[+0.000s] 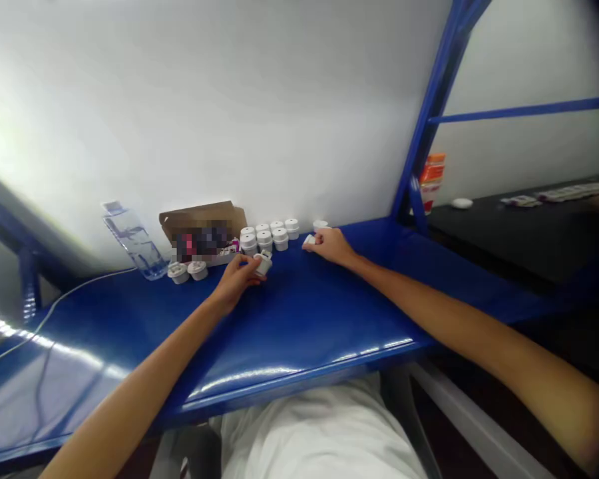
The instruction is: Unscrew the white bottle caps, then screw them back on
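My left hand [238, 279] is closed around a small white plastic housing [263, 263], held tilted just above the blue table [299, 306]. Between the fingers of my right hand [332, 245] is a small white cap-like piece [309, 241], partly covered by the fingertips. Right behind that hand sits another white round piece [320, 225]. Two rows of white round plastic units [264, 239] stand between my hands, near the wall. Left of my left hand are two white round parts [198, 269] with their open, detailed sides up.
An open cardboard box [204, 211] with blurred contents stands against the wall. Beside it is a clear water bottle [138, 243]. A white cable [54, 303] runs along the left. Blue frame posts [429, 113] rise at the right, before a dark table [499, 229] holding several items.
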Demonstrator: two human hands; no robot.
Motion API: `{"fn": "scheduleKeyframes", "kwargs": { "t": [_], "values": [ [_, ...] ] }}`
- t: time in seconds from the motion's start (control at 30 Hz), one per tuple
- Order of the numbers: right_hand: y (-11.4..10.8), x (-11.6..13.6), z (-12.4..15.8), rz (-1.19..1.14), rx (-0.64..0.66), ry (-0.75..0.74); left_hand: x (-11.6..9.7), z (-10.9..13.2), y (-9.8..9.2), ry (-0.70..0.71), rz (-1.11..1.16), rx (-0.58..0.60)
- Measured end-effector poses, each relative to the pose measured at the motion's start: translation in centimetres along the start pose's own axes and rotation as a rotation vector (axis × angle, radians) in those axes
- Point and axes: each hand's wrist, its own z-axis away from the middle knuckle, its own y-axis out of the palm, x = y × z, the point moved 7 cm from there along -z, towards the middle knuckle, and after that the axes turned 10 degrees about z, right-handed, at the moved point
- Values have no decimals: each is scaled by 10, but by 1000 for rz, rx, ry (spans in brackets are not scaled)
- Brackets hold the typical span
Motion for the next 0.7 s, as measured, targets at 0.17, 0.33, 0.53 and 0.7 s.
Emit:
{"fn": "scheduleKeyframes", "kwargs": {
  "t": [0.17, 0.33, 0.53, 0.7],
  "values": [
    [8, 3, 3, -24, 3, -106, 0, 0, -2, 2, -34, -9],
    [4, 0, 6, 102, 21, -26, 1, -1, -1, 15, -83, 2],
    [-2, 49, 23, -59, 112, -393, 5, -4, -1, 35, -143, 26],
    [17, 72, 39, -54, 250, -502, 5, -4, 1, 45, -176, 45]
  ]
}}
